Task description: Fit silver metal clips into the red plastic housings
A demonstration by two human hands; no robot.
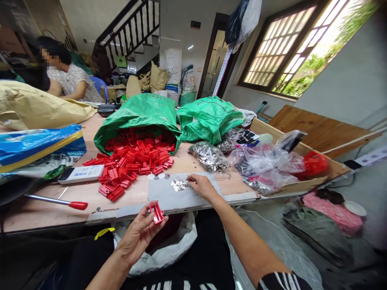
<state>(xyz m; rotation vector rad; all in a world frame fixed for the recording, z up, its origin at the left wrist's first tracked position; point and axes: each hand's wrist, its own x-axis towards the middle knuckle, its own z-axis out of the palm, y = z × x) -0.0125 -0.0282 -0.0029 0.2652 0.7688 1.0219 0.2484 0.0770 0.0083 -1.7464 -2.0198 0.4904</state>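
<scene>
My left hand (139, 230) holds a small red plastic part (156, 212) by its fingertips, just off the near edge of the table. My right hand (202, 186) rests on a grey sheet (169, 195) on the table, fingers pinched on a thin tool or small metal piece beside a little heap of shiny metal bits (179, 184). A pile of red plastic parts (133, 161) spills from an open green sack (137, 114) just beyond the sheet.
A clear bag of metal pieces (208, 156) and other plastic bags (266, 165) lie right. A second green sack (208, 119), a remote control (81, 174), a red-handled tool (60, 201) and a blue bag (36, 149) are around. Another person (65, 76) sits far left. A white bag (169, 249) hangs below the table.
</scene>
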